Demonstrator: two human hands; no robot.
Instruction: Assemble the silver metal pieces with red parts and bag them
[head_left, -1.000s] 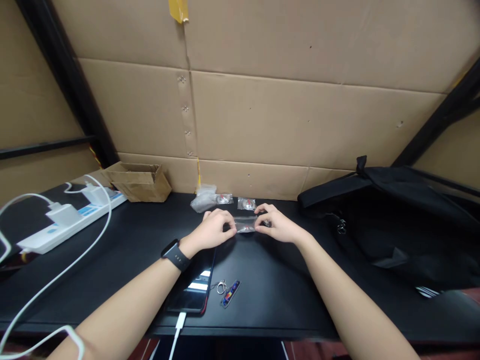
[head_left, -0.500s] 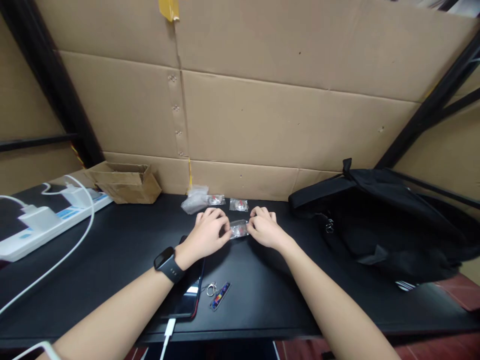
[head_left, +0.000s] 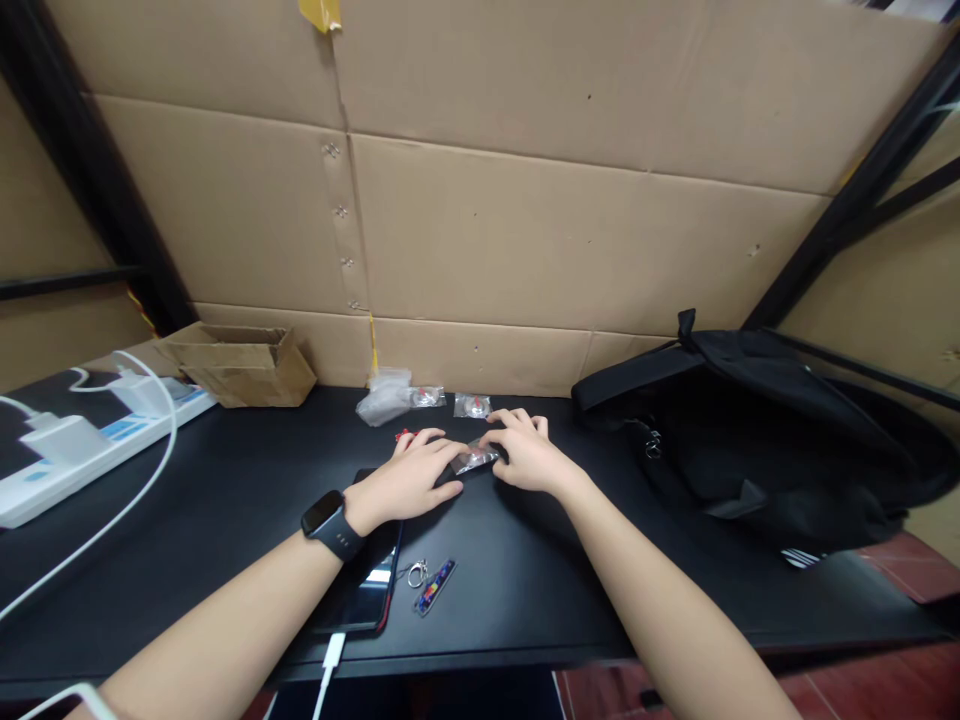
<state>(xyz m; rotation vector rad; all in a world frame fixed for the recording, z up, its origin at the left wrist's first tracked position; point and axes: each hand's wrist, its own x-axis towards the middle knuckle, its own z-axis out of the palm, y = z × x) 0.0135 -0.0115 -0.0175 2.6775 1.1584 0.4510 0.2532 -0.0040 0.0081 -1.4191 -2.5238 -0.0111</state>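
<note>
A small clear plastic packet (head_left: 474, 459) lies on the black table between my hands. My left hand (head_left: 417, 478) rests palm down with its fingers spread, their tips touching the packet's left side. From the right, my right hand (head_left: 529, 452) lays its fingertips on the packet's upper right part, its fingers bent but apart. Something small and red (head_left: 406, 437) shows behind my left fingers. Two similar packets, one at the left (head_left: 427, 397) and one at the right (head_left: 472, 405), lie behind my hands, beside a stack of clear bags (head_left: 385, 398).
Below my left wrist lies a phone (head_left: 365, 590) on a white cable, beside a colourful keychain (head_left: 434, 586). An open cardboard box (head_left: 247, 370) and a white power strip (head_left: 112, 450) stand at the left. A black bag (head_left: 772, 440) covers the right side.
My left fingers have stretched out from their bent pose and lie flatter. My right fingers have shifted left over the packet. The red thing now shows behind my left hand.
</note>
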